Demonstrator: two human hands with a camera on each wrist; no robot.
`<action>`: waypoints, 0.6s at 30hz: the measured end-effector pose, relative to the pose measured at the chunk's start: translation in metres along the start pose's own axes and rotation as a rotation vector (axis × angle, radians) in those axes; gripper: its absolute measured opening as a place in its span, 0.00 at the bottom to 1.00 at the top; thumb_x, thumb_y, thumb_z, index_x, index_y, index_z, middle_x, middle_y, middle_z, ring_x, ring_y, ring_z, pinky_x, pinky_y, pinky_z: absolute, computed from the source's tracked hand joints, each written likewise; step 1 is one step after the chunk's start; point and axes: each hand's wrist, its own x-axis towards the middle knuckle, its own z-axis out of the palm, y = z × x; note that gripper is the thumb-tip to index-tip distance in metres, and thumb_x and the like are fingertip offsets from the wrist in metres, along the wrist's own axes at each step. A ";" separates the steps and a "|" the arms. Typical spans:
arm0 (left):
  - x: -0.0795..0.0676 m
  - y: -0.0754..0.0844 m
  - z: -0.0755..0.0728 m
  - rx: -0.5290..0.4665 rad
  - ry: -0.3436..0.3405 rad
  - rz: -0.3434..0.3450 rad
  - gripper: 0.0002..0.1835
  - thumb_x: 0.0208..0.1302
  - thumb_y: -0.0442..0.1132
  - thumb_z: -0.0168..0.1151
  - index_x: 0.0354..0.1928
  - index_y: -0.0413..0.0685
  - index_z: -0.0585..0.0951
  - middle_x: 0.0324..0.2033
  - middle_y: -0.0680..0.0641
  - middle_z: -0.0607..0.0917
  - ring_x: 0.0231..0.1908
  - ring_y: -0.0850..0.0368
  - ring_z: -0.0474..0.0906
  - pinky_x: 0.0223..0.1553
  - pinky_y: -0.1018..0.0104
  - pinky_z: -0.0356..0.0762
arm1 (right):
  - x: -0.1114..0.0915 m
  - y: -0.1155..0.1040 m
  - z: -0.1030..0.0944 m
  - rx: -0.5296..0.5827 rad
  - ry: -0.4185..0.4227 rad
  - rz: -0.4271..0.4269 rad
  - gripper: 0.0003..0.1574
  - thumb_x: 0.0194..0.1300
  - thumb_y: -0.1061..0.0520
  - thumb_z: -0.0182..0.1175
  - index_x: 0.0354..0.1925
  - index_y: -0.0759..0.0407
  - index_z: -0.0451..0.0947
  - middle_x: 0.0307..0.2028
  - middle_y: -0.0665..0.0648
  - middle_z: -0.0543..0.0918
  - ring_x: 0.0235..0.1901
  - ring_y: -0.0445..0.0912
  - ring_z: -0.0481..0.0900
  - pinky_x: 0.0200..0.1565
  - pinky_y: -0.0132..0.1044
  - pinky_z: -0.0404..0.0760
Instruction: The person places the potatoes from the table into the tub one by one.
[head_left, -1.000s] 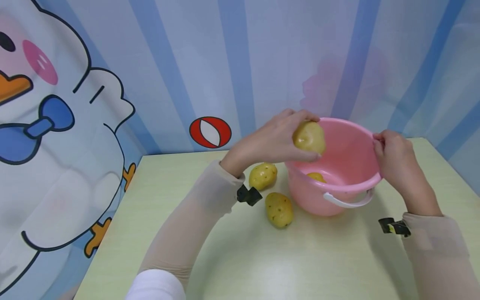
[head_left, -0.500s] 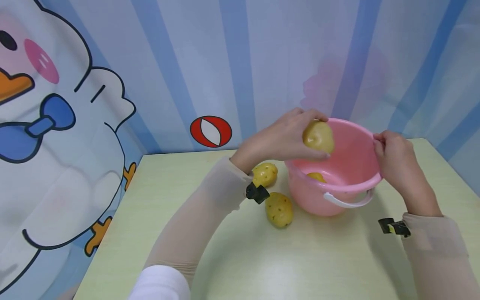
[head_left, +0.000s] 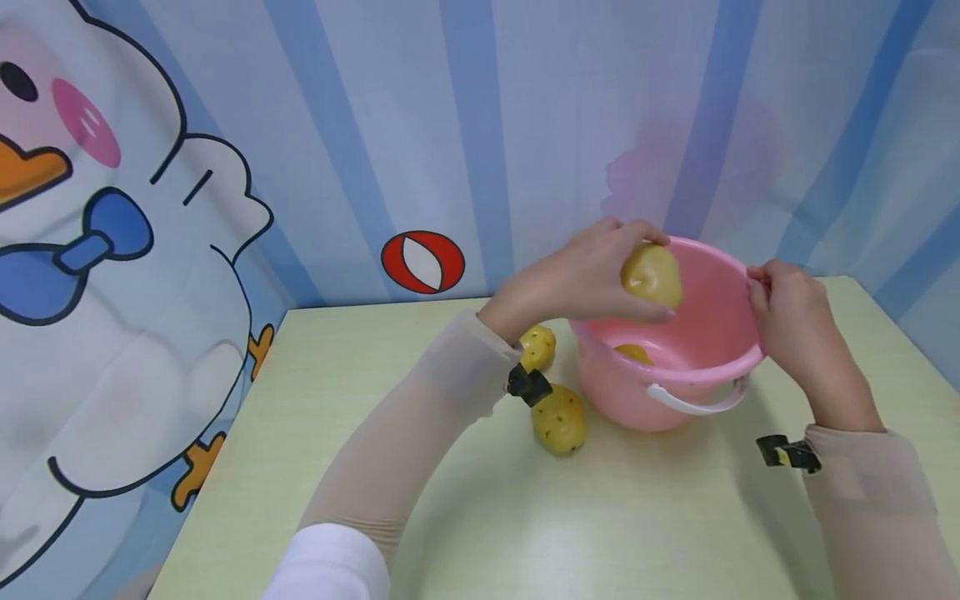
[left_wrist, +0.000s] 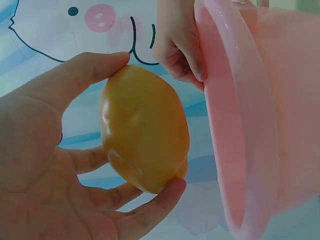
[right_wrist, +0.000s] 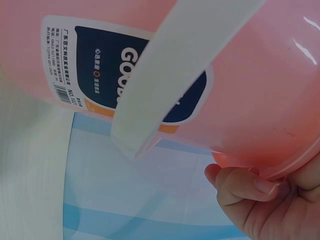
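above the pink bucket [head_left: 618, 398]: my left hand [head_left: 588, 271] holds a smooth potato [head_left: 654, 275] over the mouth, toward its left side and apart from the rim [head_left: 705, 379].
left grip: thumb and fingers [left_wrist: 155, 207] spread about the potato, tips pressing it from opposite sides.
right grip: my right hand [head_left: 798, 325] pinches the rim on the right, fingers curled.
inside: 1 yellow potato [head_left: 633, 354] shows only in part, low in the bucket; i cannot tell if others lie hidden there.
tabletop: 2 more potatoes lie just left of the bucket on the table [head_left: 450, 533]; the front potato [head_left: 558, 422] shows nearly whole, the back potato [head_left: 538, 346] is partly covered by my left sleeve [head_left: 480, 362].
handle: the white handle [head_left: 697, 407] hangs down the bucket's near side.
step: loading the bucket, i judge, potato by potato; this potato is at the mouth but not let go.
next move: seems to call for lowering the potato below the rim and spreading my left fingers near the bottom, with my right hand steadying the rim.
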 end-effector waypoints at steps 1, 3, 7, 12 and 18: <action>0.001 0.001 0.000 0.003 0.000 0.000 0.42 0.57 0.56 0.71 0.70 0.54 0.65 0.56 0.48 0.70 0.49 0.60 0.71 0.40 0.73 0.77 | 0.000 0.000 0.000 -0.001 0.001 0.000 0.26 0.79 0.59 0.41 0.58 0.84 0.65 0.42 0.79 0.74 0.34 0.63 0.77 0.24 0.42 0.78; 0.001 0.002 0.001 0.007 -0.001 -0.001 0.42 0.57 0.56 0.71 0.70 0.53 0.65 0.56 0.48 0.69 0.49 0.60 0.71 0.40 0.73 0.77 | 0.000 0.000 0.001 -0.004 0.006 -0.001 0.26 0.79 0.59 0.41 0.59 0.83 0.65 0.42 0.79 0.74 0.34 0.62 0.77 0.24 0.42 0.78; 0.003 0.003 0.003 0.011 0.000 0.005 0.43 0.57 0.56 0.72 0.71 0.51 0.64 0.56 0.47 0.69 0.49 0.60 0.71 0.40 0.74 0.77 | -0.001 0.000 0.001 0.000 0.008 0.002 0.26 0.79 0.59 0.41 0.59 0.83 0.65 0.42 0.78 0.74 0.34 0.62 0.77 0.25 0.42 0.78; 0.004 0.004 0.004 0.012 0.001 0.009 0.42 0.58 0.55 0.72 0.71 0.51 0.65 0.56 0.47 0.69 0.49 0.60 0.71 0.40 0.74 0.77 | -0.001 0.000 0.000 0.003 0.010 0.003 0.25 0.79 0.59 0.41 0.59 0.83 0.65 0.42 0.78 0.74 0.34 0.62 0.77 0.24 0.42 0.78; 0.005 0.004 0.005 0.018 0.002 0.018 0.42 0.58 0.55 0.72 0.70 0.50 0.65 0.56 0.48 0.70 0.50 0.60 0.70 0.40 0.74 0.76 | -0.002 0.001 0.000 0.004 0.008 0.005 0.26 0.80 0.59 0.41 0.59 0.84 0.65 0.43 0.79 0.74 0.35 0.63 0.77 0.24 0.39 0.77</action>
